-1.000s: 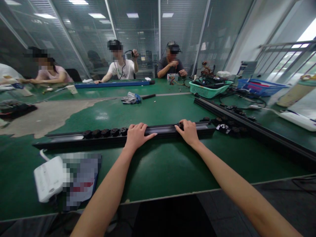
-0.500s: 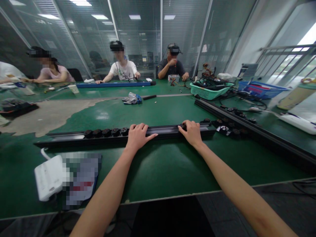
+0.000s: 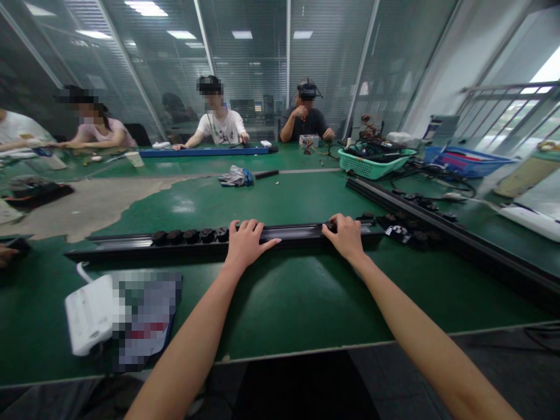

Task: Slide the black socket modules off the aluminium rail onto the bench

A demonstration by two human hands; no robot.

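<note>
A long black rail (image 3: 297,234) with a pale channel lies crosswise on the green table before me. My left hand (image 3: 245,242) rests over it near the middle, fingers curled over the far edge and thumb stretched to the right. Several round black modules (image 3: 191,236) sit in a row in the channel, left of that hand. Further right, my right hand (image 3: 345,236) is closed on a small round black module (image 3: 333,225) at the channel, mostly covered by the fingers. Another black module (image 3: 366,216) is just beyond the right hand.
A second black rail (image 3: 420,224) runs diagonally at right, with loose black parts (image 3: 405,233) beside it. A white device (image 3: 91,315) lies front left. Gloves (image 3: 236,176), a green basket (image 3: 371,166) and a blue basket (image 3: 468,161) stand farther back. Several people sit opposite.
My right hand has shifted slightly to the right along the rail. My left hand stays in place on it. A blurred hand with a dark object has appeared at the left edge.
</note>
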